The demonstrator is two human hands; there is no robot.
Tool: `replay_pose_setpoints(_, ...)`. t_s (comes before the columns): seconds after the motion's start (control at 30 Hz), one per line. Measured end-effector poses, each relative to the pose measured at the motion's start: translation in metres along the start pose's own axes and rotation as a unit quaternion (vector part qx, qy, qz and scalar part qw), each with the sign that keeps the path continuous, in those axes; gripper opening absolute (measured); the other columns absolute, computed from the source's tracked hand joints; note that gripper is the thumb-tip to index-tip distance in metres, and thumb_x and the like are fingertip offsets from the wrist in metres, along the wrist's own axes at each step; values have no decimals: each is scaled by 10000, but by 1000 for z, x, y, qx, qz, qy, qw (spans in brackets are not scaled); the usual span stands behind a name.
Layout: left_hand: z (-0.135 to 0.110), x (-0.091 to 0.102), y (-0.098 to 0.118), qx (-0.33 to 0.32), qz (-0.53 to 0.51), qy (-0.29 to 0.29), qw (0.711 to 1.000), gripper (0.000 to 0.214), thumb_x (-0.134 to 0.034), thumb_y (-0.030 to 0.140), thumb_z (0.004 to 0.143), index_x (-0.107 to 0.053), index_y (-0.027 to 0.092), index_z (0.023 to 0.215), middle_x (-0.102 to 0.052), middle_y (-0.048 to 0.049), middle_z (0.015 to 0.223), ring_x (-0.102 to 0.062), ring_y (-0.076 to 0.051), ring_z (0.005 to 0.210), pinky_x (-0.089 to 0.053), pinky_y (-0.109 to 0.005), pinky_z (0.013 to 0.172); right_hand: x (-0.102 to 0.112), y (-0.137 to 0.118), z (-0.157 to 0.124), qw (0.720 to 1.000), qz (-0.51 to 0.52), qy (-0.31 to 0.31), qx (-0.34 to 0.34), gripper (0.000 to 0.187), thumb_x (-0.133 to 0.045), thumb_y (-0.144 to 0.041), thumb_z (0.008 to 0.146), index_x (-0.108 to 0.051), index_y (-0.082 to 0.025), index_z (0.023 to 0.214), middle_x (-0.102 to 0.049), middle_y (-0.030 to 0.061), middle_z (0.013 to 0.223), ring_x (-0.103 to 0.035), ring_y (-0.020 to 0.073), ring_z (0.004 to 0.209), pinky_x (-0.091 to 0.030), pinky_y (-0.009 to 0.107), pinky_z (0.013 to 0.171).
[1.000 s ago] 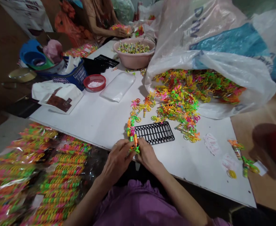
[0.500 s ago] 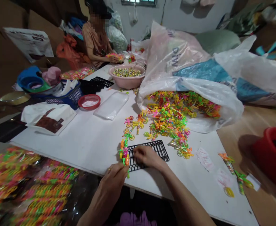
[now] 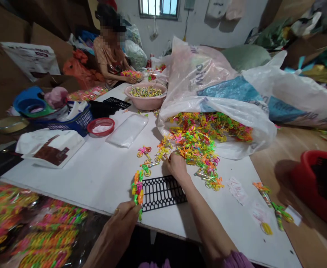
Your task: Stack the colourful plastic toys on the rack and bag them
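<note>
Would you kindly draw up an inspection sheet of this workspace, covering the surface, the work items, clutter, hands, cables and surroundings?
Surface: flat white tabletop, in use.
Work items: black slotted plastic tray; row of multicoloured plastic toys along its left end; loose heap of multicoloured plastic toys at the mouth of a large white plastic sack.
Clutter: round pink plastic basin, small round red plastic basket, flat clear plastic packet.
Left hand: fingers closed on the row's near end.
Right hand: beside the heap; its hold is hidden.
Cables: thin dark cord on the back wall.
Surroundings: seated co-worker beyond the basin; red plastic tub at right.
</note>
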State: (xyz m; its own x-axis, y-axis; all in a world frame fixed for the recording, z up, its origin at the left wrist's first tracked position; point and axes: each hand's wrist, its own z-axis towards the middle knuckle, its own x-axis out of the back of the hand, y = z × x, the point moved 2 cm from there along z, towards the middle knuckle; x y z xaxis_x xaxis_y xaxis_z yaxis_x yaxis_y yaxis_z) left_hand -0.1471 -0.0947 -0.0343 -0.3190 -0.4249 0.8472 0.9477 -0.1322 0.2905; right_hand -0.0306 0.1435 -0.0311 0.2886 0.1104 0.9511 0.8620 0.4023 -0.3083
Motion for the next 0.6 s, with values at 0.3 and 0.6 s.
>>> replay_pose_setpoints(0.3,55,37,-9,102,-35,76,991,259,-525,292,844,-571,216,1087,-594,-62,1022,-576,-185,964,-477,-309,862,-3,-5,-43,905,421,-33,53,278,-507,-298,787,-602,-145,999,-598,2,701,-526,116,597,-400,215,561)
replay_pose_setpoints(0.6,75,-2,-16,43,-54,-82,994,215,-418,167,870,-614,184,956,-616,-52,936,-558,-173,919,-456,-311,838,-44,-24,-84,905,412,-106,3,154,-577,-291,719,-597,-167,809,-597,-12,666,-531,129,605,-400,222,573)
